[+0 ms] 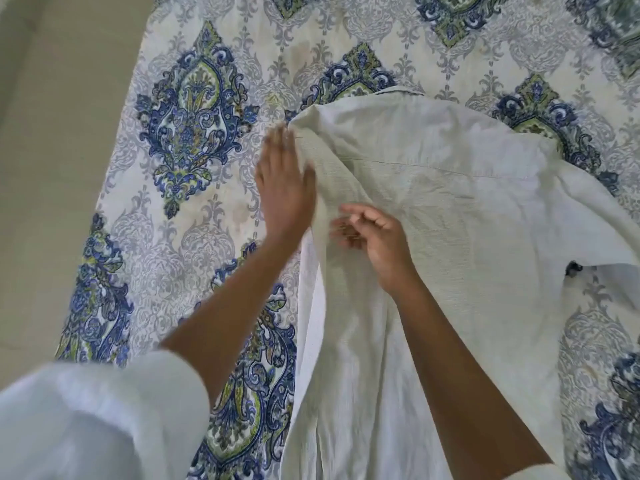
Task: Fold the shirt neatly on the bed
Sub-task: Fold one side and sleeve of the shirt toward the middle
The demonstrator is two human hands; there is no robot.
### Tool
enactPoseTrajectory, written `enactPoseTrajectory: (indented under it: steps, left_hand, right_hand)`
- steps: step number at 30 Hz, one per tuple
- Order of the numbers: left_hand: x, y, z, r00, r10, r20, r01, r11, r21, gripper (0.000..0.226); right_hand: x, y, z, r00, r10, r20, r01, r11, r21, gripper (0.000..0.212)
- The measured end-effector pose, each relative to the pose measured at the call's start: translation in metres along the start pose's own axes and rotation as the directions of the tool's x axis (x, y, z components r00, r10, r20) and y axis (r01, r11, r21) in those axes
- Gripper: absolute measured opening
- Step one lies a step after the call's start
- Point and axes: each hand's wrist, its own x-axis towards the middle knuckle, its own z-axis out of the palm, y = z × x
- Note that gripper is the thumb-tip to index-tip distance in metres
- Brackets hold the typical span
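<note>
A pale off-white shirt point(433, 209) lies back-up on the bed, collar at the far end, its left side folded in along a long straight edge. My left hand point(284, 181) lies flat with fingers together against that folded left edge near the shoulder. My right hand point(374, 237) hovers on the shirt's middle with its fingers loosely curled; whether they pinch the cloth is blurred. A sleeve point(602, 230) spreads out to the right.
The bed is covered with a white sheet point(194, 140) printed with blue and green ornaments. Its left edge point(114, 188) runs diagonally, with beige floor point(52, 133) beyond. My white sleeve point(86, 420) fills the lower left corner.
</note>
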Motion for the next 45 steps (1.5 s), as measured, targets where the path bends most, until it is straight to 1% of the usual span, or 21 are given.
enactPoseTrajectory:
  steps: [2, 3, 7, 10, 11, 13, 15, 16, 18, 20, 22, 23, 24, 26, 27, 29, 32, 37, 39, 42, 45]
  left_hand:
    - [-0.052, 0.0, 0.002, 0.991, 0.109, 0.075, -0.106, 0.994, -0.037, 0.057]
    - [-0.071, -0.002, 0.003, 0.988, 0.099, 0.121, -0.091, 0.993, -0.072, 0.057]
    - [-0.116, -0.011, -0.006, 0.961, -0.219, 0.171, 0.253, 0.945, -0.209, 0.068]
    - [-0.172, -0.019, -0.011, 0.941, -0.201, 0.272, 0.236, 0.966, -0.104, 0.069]
    - [-0.191, -0.024, -0.013, 0.927, -0.228, 0.297, 0.267, 0.959, -0.096, 0.065]
    - [-0.224, -0.032, -0.022, 0.886, -0.381, 0.266, 0.426, 0.894, -0.14, 0.039]
    - [-0.248, -0.039, -0.032, 0.785, -0.559, 0.268, 0.608, 0.777, -0.162, 0.009]
    - [-0.257, -0.045, -0.036, 0.752, -0.592, 0.289, 0.648, 0.744, -0.164, 0.009]
    - [-0.271, -0.054, -0.044, 0.74, -0.579, 0.341, 0.655, 0.736, -0.17, 0.011]
    - [-0.283, -0.056, -0.053, 0.726, -0.552, 0.411, 0.645, 0.753, -0.129, 0.007]
    - [-0.297, -0.052, -0.057, 0.717, -0.541, 0.44, 0.609, 0.793, -0.018, 0.022]
    - [-0.306, -0.051, -0.056, 0.757, -0.516, 0.401, 0.521, 0.847, 0.105, 0.035]
    - [-0.316, -0.049, -0.056, 0.821, -0.452, 0.348, 0.386, 0.889, 0.244, 0.047]
    - [-0.339, -0.047, -0.052, 0.93, -0.221, 0.293, 0.095, 0.916, 0.389, 0.06]
    - [-0.35, -0.05, -0.049, 0.939, -0.106, 0.328, -0.034, 0.919, 0.393, 0.061]
    - [-0.377, -0.055, -0.042, 0.878, 0.026, 0.477, -0.226, 0.902, 0.367, 0.059]
    - [-0.405, -0.052, -0.044, 0.803, -0.013, 0.596, -0.284, 0.871, 0.402, 0.059]
    - [-0.397, -0.038, -0.06, 0.803, -0.053, 0.594, -0.29, 0.836, 0.466, 0.061]
    - [-0.4, -0.038, -0.061, 0.745, -0.031, 0.666, -0.34, 0.842, 0.419, 0.062]
    - [-0.41, -0.046, -0.049, 0.658, -0.041, 0.752, -0.395, 0.831, 0.391, 0.059]
    - [-0.403, -0.047, -0.047, 0.618, -0.039, 0.785, -0.392, 0.851, 0.351, 0.073]
  right_hand:
    - [-0.004, 0.007, 0.004, 0.987, 0.148, 0.067, -0.146, 0.988, -0.043, 0.033]
    - [-0.004, 0.009, 0.005, 0.982, 0.175, 0.066, -0.171, 0.983, -0.067, 0.036]
    - [-0.016, 0.013, 0.012, 0.989, 0.091, 0.117, -0.057, 0.961, -0.27, 0.036]
    - [-0.03, 0.026, 0.024, 0.981, 0.085, 0.173, -0.011, 0.92, -0.391, 0.036]
    - [-0.031, 0.032, 0.028, 0.978, 0.074, 0.193, 0.017, 0.902, -0.432, 0.037]
    - [-0.034, 0.039, 0.034, 0.982, 0.041, 0.185, 0.057, 0.867, -0.495, 0.038]
    - [-0.048, 0.041, 0.036, 0.993, -0.019, 0.113, 0.073, 0.866, -0.494, 0.037]
    - [-0.06, 0.043, 0.035, 0.996, -0.038, 0.076, 0.071, 0.869, -0.49, 0.037]
    - [-0.089, 0.053, 0.033, 0.996, -0.07, 0.06, 0.091, 0.827, -0.555, 0.037]
    - [-0.122, 0.071, 0.029, 0.98, -0.116, 0.16, 0.196, 0.677, -0.71, 0.038]
    - [-0.15, 0.092, 0.021, 0.965, -0.058, 0.256, 0.257, 0.411, -0.875, 0.041]
    - [-0.163, 0.1, 0.017, 0.964, -0.035, 0.262, 0.26, 0.304, -0.917, 0.043]
    - [-0.176, 0.107, 0.012, 0.967, -0.042, 0.25, 0.253, 0.232, -0.939, 0.044]
    - [-0.203, 0.117, 0.001, 0.976, -0.031, 0.215, 0.217, 0.142, -0.966, 0.046]
    - [-0.212, 0.123, -0.005, 0.978, -0.009, 0.207, 0.207, 0.102, -0.973, 0.047]
    - [-0.227, 0.129, -0.014, 0.975, 0.048, 0.217, 0.217, 0.014, -0.976, 0.048]
    - [-0.238, 0.127, -0.021, 0.97, 0.045, 0.237, 0.232, 0.102, -0.967, 0.047]
    - [-0.25, 0.105, -0.03, 0.981, 0.011, 0.192, 0.179, 0.311, -0.933, 0.039]
    - [-0.254, 0.101, -0.035, 0.981, 0.089, 0.171, 0.127, 0.369, -0.921, 0.029]
    - [-0.259, 0.105, -0.035, 0.951, 0.293, 0.103, -0.05, 0.473, -0.88, 0.022]
    - [-0.267, 0.112, -0.029, 0.939, 0.342, 0.03, -0.174, 0.548, -0.818, 0.018]
